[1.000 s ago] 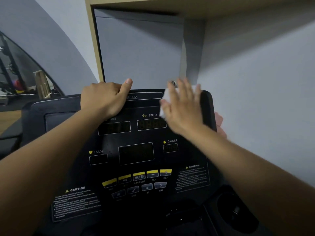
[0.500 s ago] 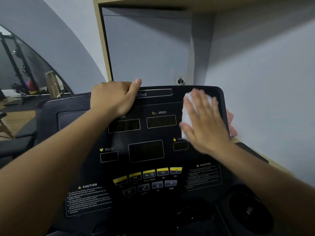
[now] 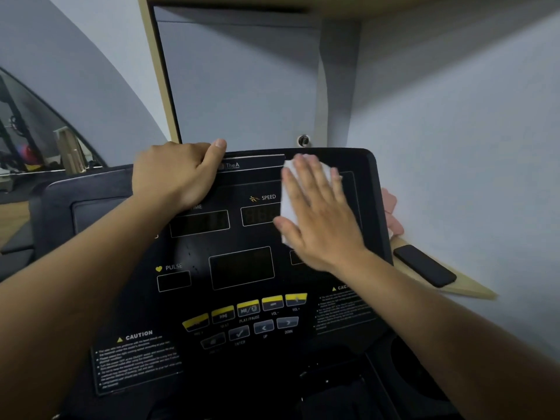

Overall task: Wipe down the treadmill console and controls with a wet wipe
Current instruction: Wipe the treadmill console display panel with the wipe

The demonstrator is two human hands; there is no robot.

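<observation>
White wet wipe: soft, light, probably prone to bunching; I pinned it flat under my right hand, fingers straight, at the console upper right. My left hand gripped the console's top edge.

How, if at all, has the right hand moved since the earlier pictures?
Yes: the right hand slid right, clear of the SPEED display, then back left, covering its right end.

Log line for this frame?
phase: wiping | right hand presses wet wipe on console upper right | left hand grips console top edge
</observation>
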